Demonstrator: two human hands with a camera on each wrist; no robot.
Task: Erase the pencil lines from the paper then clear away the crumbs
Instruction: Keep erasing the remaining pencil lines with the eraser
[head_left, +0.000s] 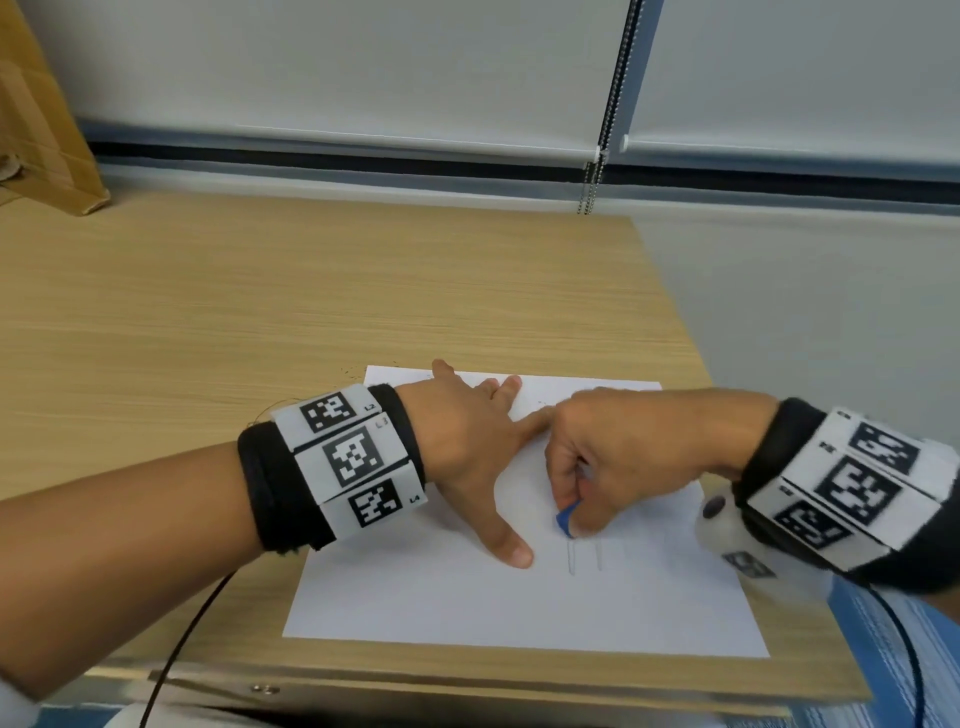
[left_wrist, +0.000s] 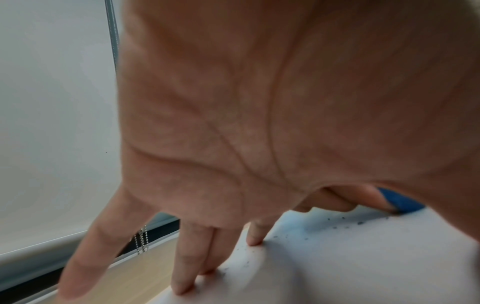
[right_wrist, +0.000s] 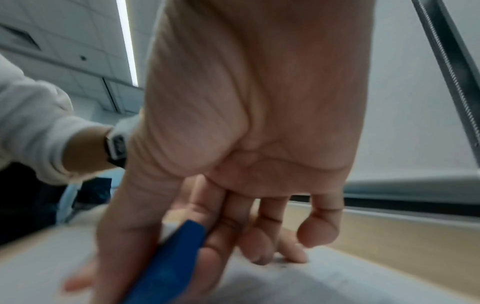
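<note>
A white paper (head_left: 441, 597) lies at the front right of the wooden table (head_left: 260, 291). My left hand (head_left: 498, 467) presses flat on it with spread fingers (left_wrist: 182, 267). My right hand (head_left: 574, 512) pinches a blue eraser (head_left: 565, 521) whose tip touches the sheet just right of my left thumb. Two short grey pencil lines (head_left: 571, 558) run toward me below the eraser. In the left wrist view, dark crumbs (left_wrist: 337, 226) dot the paper (left_wrist: 363, 267) near the eraser (left_wrist: 400, 200). The right wrist view shows the eraser (right_wrist: 171, 263) between thumb and fingers.
A few crumbs (head_left: 353, 371) lie on the wood by the paper's far left corner. A cardboard box (head_left: 41, 130) stands at the back left. A blind's bead chain (head_left: 592, 182) hangs behind. The table edge (head_left: 675, 312) runs close on the right. Another person's sleeve (right_wrist: 39, 127) shows in the right wrist view.
</note>
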